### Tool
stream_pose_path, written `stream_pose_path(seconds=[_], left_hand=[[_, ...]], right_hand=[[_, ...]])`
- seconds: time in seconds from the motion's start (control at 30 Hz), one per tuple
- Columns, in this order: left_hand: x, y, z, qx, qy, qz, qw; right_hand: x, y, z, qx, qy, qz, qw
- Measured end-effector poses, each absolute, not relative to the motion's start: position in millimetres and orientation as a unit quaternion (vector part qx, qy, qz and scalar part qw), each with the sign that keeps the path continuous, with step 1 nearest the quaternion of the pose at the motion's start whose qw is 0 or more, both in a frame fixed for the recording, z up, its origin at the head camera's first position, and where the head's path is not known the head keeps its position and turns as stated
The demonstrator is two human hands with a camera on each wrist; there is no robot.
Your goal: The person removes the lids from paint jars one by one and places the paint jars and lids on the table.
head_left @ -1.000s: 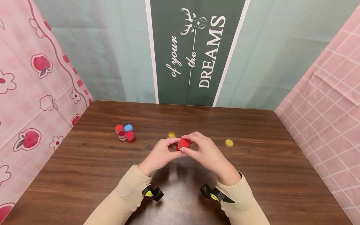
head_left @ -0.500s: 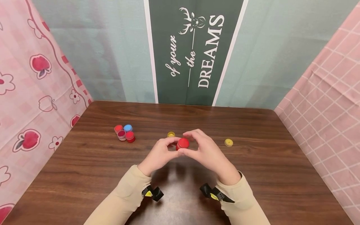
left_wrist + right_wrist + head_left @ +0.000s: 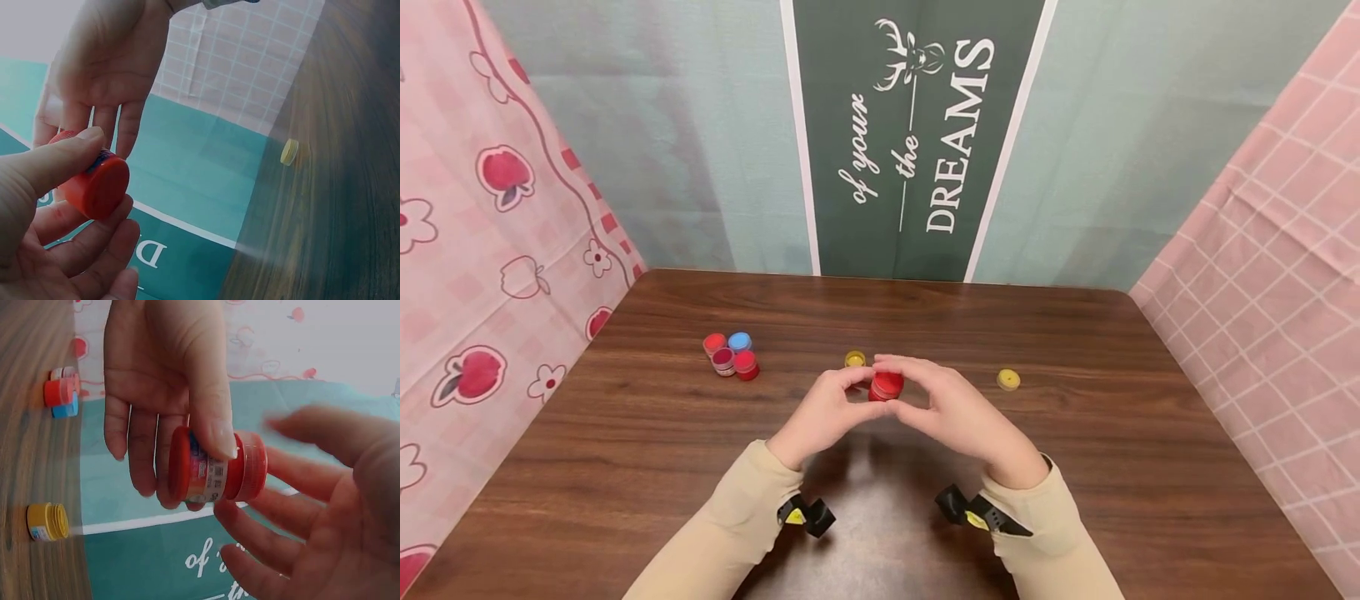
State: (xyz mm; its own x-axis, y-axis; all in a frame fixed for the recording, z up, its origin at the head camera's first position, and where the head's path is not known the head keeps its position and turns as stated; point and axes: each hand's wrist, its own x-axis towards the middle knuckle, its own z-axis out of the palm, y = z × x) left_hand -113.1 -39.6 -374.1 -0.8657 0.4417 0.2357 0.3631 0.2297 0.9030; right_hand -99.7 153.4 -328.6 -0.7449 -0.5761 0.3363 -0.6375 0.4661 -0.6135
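Observation:
My left hand holds a small red jar above the table, its thumb across the printed label. At one end of the jar is a ridged, see-through screw lid. My right hand spreads around that lid end; in the right wrist view its fingers lie behind the lid and its blurred thumb stands apart from it. Just beyond the hands sits an uncapped yellow jar with its threaded neck showing. A yellow lid lies on the table to the right.
A cluster of several small jars stands at the table's left: an orange-red jar, a blue jar, a dark pink jar and a red jar. Fabric hangs behind the brown wooden table and along both sides.
My right fingers have let go of the lid, lifted off and come back around it in a wider spread. My left hand keeps its hold on the red jar, almost unmoved.

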Motion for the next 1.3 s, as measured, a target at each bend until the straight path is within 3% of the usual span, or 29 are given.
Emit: stream_pose_path(seconds=[0.2,0.33,0.7,0.87,0.97,1.17,1.3], left_hand=[[-111.5,-38.9,-372.7,0.242,0.78,0.575,0.045],[-111.1,-36.2,-372.8,0.24,0.771,0.587,0.054],[-114.3,-37.3,-374.8,0.23,0.774,0.589,0.035],[-114.3,-36.6,-375.3,0.237,0.761,0.601,0.05],[-113.9,-36.7,-375.3,0.238,0.762,0.601,0.049],[-112.8,-35.6,-375.0,0.219,0.769,0.598,0.06],[-112.4,-33.2,-376.8,0.216,0.764,0.604,0.069]], right_hand=[[-99.1,142.9,-332.3,0.237,-0.913,0.318,0.09],[-98.0,138.6,-333.3,0.191,-0.934,0.286,0.092],[-101.1,150.0,-325.6,0.372,-0.879,0.295,0.05],[-100.5,150.2,-324.5,0.402,-0.852,0.336,0.009],[-99.7,147.4,-325.9,0.37,-0.854,0.366,0.017],[-98.4,138.3,-331.9,0.247,-0.909,0.32,0.1],[-97.0,136.7,-332.5,0.213,-0.925,0.297,0.105]])
